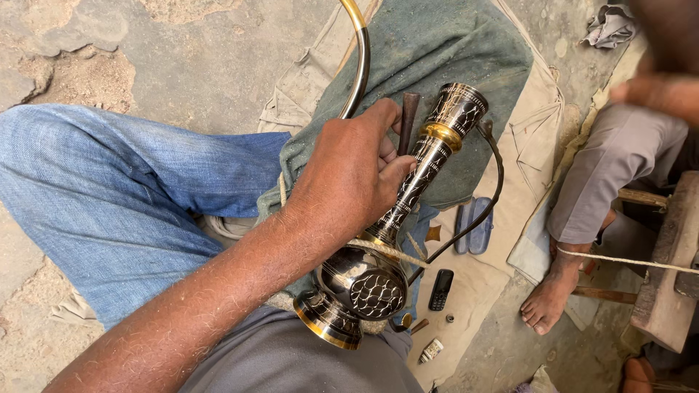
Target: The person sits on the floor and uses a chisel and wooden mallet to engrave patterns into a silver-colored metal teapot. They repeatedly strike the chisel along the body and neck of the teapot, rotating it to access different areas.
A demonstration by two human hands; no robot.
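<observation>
Fingers [389, 171] of the left hand [353, 171] curl closed around the slim neck of an engraved black-and-brass vase [397, 211] and a dark wooden-handled tool [409, 116]. That vase lies tilted across the person's lap, flared base toward the body, mouth over a rumpled green cloth [444, 44]. A thin cord [386, 251] crosses its bulbous, scale-patterned belly. Rough bare ground lies open on the left; a small black phone [440, 290] rests close by on the right. No right hand shows.

Blue denim trousers [124, 196], grey shirt [291, 360], bare hairy forearm [218, 291].
</observation>
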